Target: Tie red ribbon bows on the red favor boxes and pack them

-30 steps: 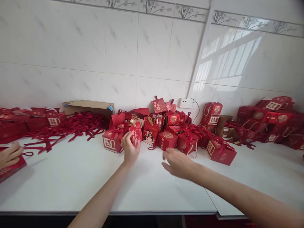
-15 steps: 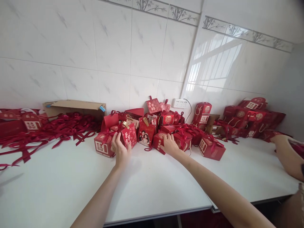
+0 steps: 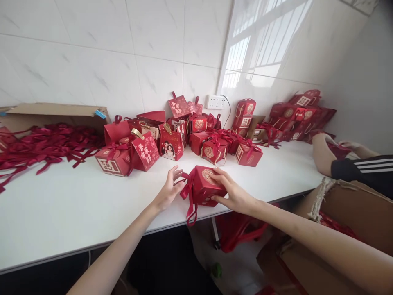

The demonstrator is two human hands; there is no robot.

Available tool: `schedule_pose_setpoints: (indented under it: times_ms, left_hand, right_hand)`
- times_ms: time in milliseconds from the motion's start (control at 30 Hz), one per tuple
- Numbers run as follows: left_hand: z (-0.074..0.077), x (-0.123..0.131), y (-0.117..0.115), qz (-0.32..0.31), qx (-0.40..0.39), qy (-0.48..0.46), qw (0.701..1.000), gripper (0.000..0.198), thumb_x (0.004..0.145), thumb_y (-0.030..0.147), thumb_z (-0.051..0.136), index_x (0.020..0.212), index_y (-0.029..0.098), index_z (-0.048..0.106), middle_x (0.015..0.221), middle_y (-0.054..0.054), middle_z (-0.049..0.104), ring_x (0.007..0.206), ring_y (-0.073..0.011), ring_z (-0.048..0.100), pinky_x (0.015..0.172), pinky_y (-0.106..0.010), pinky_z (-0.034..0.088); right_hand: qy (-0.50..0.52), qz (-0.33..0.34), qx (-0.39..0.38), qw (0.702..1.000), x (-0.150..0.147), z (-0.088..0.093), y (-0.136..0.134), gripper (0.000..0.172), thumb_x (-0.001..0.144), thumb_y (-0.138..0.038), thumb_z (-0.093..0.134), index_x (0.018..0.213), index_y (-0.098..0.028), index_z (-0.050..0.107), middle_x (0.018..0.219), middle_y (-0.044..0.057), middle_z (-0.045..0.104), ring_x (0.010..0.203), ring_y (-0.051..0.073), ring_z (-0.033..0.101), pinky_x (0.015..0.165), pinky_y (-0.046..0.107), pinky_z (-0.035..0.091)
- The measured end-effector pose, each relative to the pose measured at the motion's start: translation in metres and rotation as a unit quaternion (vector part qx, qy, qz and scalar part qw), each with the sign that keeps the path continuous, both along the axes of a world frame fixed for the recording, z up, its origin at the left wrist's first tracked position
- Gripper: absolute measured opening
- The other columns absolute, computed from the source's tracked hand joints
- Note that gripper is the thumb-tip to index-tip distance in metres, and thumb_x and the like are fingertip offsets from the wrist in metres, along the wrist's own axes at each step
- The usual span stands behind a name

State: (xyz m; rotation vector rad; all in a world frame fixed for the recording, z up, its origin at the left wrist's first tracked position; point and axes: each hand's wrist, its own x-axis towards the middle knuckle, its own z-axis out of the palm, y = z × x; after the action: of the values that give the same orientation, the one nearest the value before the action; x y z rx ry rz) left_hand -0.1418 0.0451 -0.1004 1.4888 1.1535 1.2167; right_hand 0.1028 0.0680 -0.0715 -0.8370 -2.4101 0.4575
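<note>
My right hand (image 3: 231, 189) grips a red gift box (image 3: 206, 182) near the table's front edge, tipped on its side with a gold round emblem on one face. A red ribbon bow (image 3: 189, 189) on the box points left, its loops hanging down over the edge. Close to that bow, my left hand (image 3: 168, 189) is open with fingers apart, holding nothing. Behind it stand a red box with a white character label (image 3: 110, 164), a patterned box with a gold handle (image 3: 145, 152) and a box printed with a couple (image 3: 170, 144).
Red ribbons (image 3: 58, 141) spill from a cardboard box (image 3: 58, 110) at the left. More red boxes (image 3: 294, 116) are piled back right. A co-worker's arm (image 3: 325, 157) reaches in from the right, above a large cardboard carton (image 3: 346, 205). A power strip (image 3: 215, 102) sits by the wall.
My right hand has brought a red gift box from the group toward the table's front edge. My left hand has let go of the patterned box and moved beside the bow. The view has tilted down.
</note>
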Motion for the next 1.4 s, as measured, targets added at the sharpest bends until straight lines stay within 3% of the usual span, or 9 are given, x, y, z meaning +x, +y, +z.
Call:
schedule_pose_setpoints:
  times_ms: [133,233,433,567,733,867,967,1167,1400]
  left_hand:
    - [0.002,0.019,-0.011,-0.031,0.012,0.055,0.998,0.088,0.068,0.063,0.058,0.137,0.024,0.019,0.146,-0.017,0.026,0.134,-0.0312,0.029,0.105,-0.05,0.031]
    - [0.006,0.034,-0.017,-0.02,0.072,0.104,0.992,0.086,0.07,0.053,0.063,0.137,0.022,0.019,0.144,-0.016,0.028,0.131,-0.0305,0.033,0.105,-0.048,0.032]
    - [0.013,0.038,-0.031,0.088,0.098,0.214,0.968,0.066,0.081,0.046,0.052,0.134,0.021,0.022,0.13,-0.014,0.043,0.124,-0.0267,0.041,0.103,-0.048,0.032]
    - [0.017,0.043,-0.043,0.19,0.165,0.283,0.926,0.058,0.079,0.047,0.052,0.126,0.02,0.033,0.126,-0.014,0.045,0.12,-0.0303,0.044,0.1,-0.051,0.032]
    - [0.017,0.051,-0.053,0.195,0.265,0.328,0.885,0.059,0.079,0.046,0.053,0.129,0.023,0.031,0.135,-0.014,0.037,0.129,-0.0328,0.033,0.103,-0.051,0.026]
    - [0.017,0.042,-0.053,0.269,0.223,0.244,0.905,0.059,0.078,0.043,0.055,0.128,0.023,0.031,0.138,-0.013,0.034,0.132,-0.0305,0.029,0.107,-0.05,0.022]
    - [0.014,0.035,-0.058,0.3,0.139,0.152,0.932,0.047,0.083,0.045,0.047,0.124,0.025,0.034,0.137,-0.011,0.037,0.131,-0.0274,0.032,0.106,-0.048,0.025]
    - [0.007,0.048,-0.071,0.161,0.142,0.127,0.968,0.062,0.075,0.047,0.06,0.125,0.024,0.031,0.131,-0.011,0.046,0.123,-0.0261,0.044,0.1,-0.045,0.038]
    - [0.022,0.035,-0.027,0.125,0.028,0.058,0.99,0.039,0.079,0.038,0.053,0.113,0.02,0.05,0.126,-0.009,0.054,0.118,-0.0236,0.05,0.097,-0.037,0.042]
  right_hand:
    - [0.145,-0.079,-0.156,0.974,0.014,-0.018,-0.004,0.043,0.086,-0.041,0.049,0.122,-0.02,0.038,0.122,0.011,0.053,0.115,0.023,0.051,0.098,0.042,0.041]
    - [0.131,-0.067,-0.226,0.963,0.017,-0.026,0.002,0.037,0.083,-0.034,0.053,0.115,-0.018,0.046,0.113,0.009,0.06,0.105,0.022,0.057,0.093,0.04,0.046]
    - [0.081,-0.196,-0.243,0.946,0.028,-0.002,0.019,0.04,0.075,-0.004,0.045,0.113,-0.015,0.052,0.121,0.012,0.057,0.114,0.02,0.053,0.098,0.04,0.043]
    - [0.136,-0.122,-0.324,0.928,0.031,0.02,0.015,0.037,0.084,-0.012,0.039,0.12,-0.016,0.048,0.124,0.01,0.056,0.11,0.018,0.056,0.085,0.034,0.052]
    - [0.071,-0.134,-0.219,0.964,0.025,0.027,-0.001,0.032,0.081,-0.012,0.046,0.11,-0.017,0.058,0.106,0.006,0.066,0.098,0.019,0.062,0.088,0.034,0.051]
    - [0.041,-0.128,-0.311,0.941,0.022,0.039,-0.016,0.018,0.085,-0.028,0.049,0.078,-0.014,0.06,0.082,0.008,0.068,0.073,0.019,0.068,0.056,0.027,0.058]
    - [0.068,-0.091,-0.363,0.925,0.02,0.044,-0.025,0.021,0.086,-0.034,0.051,0.08,-0.014,0.056,0.081,0.008,0.066,0.067,0.018,0.069,0.042,0.022,0.055]
    - [0.063,-0.109,-0.324,0.938,0.008,0.037,-0.017,0.029,0.084,-0.046,0.055,0.084,-0.019,0.044,0.068,0.001,0.062,0.049,0.013,0.063,0.033,0.019,0.05]
    - [0.106,-0.06,-0.392,0.912,-0.002,0.031,-0.011,0.017,0.086,-0.029,0.054,0.081,-0.02,0.04,0.071,-0.002,0.056,0.064,0.013,0.065,0.037,0.018,0.053]
